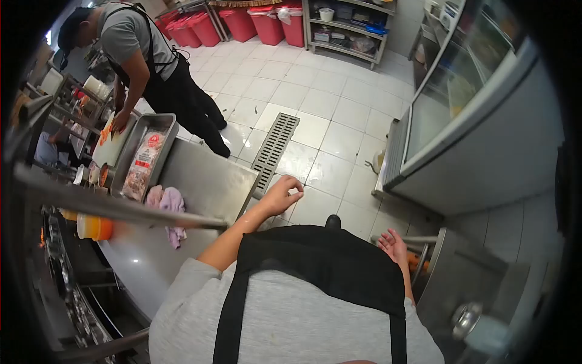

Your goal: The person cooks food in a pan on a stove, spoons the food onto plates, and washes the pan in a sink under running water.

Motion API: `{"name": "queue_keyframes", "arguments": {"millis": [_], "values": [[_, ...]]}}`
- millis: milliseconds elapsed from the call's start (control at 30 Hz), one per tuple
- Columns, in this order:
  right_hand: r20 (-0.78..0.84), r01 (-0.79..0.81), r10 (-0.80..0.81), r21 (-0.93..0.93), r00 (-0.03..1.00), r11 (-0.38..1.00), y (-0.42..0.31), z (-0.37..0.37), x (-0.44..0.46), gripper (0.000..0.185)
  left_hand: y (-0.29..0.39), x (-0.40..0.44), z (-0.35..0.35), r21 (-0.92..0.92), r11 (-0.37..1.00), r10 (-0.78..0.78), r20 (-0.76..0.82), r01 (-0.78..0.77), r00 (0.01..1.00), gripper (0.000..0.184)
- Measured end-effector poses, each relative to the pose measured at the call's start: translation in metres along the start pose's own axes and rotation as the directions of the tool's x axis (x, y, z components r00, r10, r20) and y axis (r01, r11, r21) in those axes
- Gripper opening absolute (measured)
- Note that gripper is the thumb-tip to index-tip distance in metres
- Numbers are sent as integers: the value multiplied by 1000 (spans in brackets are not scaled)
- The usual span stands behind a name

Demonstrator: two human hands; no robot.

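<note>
I have the left hand (286, 195) out over the tiled floor (348, 145), past the corner of the steel counter (221, 176), its grip loosely apart with the fingers bent and the thumb a little off them. Nearest to it I see the slotted drain grate (276, 142), set in the tiles just beyond the fingers and beside the counter's end. On my other side the right hand (394, 246) has its grip apart too, fingers spread, near a steel unit (464, 267); whether it touches the rails there, I cannot tell. Something orange (417, 262) shows behind that hand, too hidden to make out.

Farther along the counter I get a deep steel tray (170, 134) with a red-labelled package (142, 165) inside, and a lilac cloth (174, 203) just beside it. Past the tray, a co-worker (142, 64) in a black apron bends over a pale board (108, 153) with orange pieces on it
</note>
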State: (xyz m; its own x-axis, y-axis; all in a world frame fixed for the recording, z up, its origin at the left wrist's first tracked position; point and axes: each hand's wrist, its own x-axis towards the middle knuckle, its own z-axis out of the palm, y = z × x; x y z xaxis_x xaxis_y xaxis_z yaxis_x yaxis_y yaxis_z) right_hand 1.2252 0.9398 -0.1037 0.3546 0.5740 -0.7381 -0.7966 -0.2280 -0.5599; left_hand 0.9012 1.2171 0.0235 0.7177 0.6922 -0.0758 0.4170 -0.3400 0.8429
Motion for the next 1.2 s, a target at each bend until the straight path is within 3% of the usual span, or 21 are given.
{"name": "queue_keyframes", "arguments": {"millis": [133, 200, 300, 367, 500, 533, 600, 633, 667, 700, 733, 833, 933, 1100, 1200], "values": [[13, -33, 35, -148, 999, 988, -90, 77, 87, 29, -32, 54, -27, 119, 992, 40, -80, -30, 996, 17], [92, 2, 29, -318, 995, 948, -136, 135, 135, 29, -43, 72, -37, 101, 989, -91, -154, 107, 984, 19], [259, 188, -65, -486, 964, 853, -208, 260, 184, 27, -67, 90, -46, 77, 946, -290, -224, 314, 930, 23], [417, 331, -102, -523, 903, 785, -245, 342, 213, 26, -96, 101, -47, 139, 945, -255, -248, 295, 934, 26], [596, 532, -149, -542, 789, 650, -277, 432, 292, 26, -178, 146, -49, 66, 899, -418, -166, 433, 893, 26], [577, 558, -188, -573, 795, 600, -276, 440, 316, 24, -191, 169, -63, 78, 873, -468, -140, 481, 873, 26], [584, 641, -266, -677, 767, 362, -264, 416, 385, 18, -183, 215, -93, 77, 839, -530, -115, 539, 840, 25], [547, 604, -357, -794, 757, 63, -244, 380, 447, 28, -176, 237, -111, 77, 819, -561, -102, 569, 822, 25], [497, 525, -306, -851, 812, 11, -237, 352, 462, 31, -172, 258, -131, 50, 853, -515, -87, 520, 853, 24], [297, 291, -55, -952, 953, -98, -251, 343, 438, 33, -170, 279, -150, 20, 882, -468, -72, 471, 881, 24], [243, 240, 0, -958, 970, -159, -251, 326, 445, 33, -170, 300, -168, -11, 906, -422, -60, 422, 905, 23], [103, 114, 68, -974, 992, -195, -257, 293, 467, 32, -180, 366, -216, 75, 914, -375, -215, 398, 902, 22], [13, 33, 93, -976, 996, -214, -282, 303, 514, 31, -210, 426, -263, 126, 875, -434, -228, 468, 872, 23], [59, 88, 100, -943, 993, -320, -354, 400, 641, 30, -246, 504, -319, 168, 826, -492, -250, 538, 834, 23], [275, 275, 63, -866, 959, -418, -395, 516, 750, 29, -290, 538, -337, -5, 840, -520, -293, 543, 802, 24]]}}
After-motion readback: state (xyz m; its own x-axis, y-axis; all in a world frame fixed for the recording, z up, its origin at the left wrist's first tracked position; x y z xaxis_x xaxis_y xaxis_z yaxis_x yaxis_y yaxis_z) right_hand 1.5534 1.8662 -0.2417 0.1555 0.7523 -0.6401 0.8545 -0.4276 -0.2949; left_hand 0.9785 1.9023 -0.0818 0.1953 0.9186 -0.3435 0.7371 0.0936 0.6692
